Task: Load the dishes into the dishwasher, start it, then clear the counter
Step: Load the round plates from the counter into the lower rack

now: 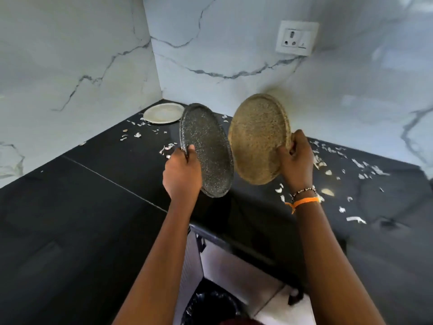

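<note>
Two plates held up over a corner counter, a third lying behind them.

Left hand holds one plate at frame centre; right hand holds another plate just right of it. The third plate lies on the counter in the back corner, upper left of both, scraps scattered around.

You've got three plates: a dark speckled plate at 12 o'clock, a tan plate at 1 o'clock, a white plate at 11. Two hands: left hand, right hand. One wall socket at 1. Two wrist bands. White scraps too many to count.
</note>
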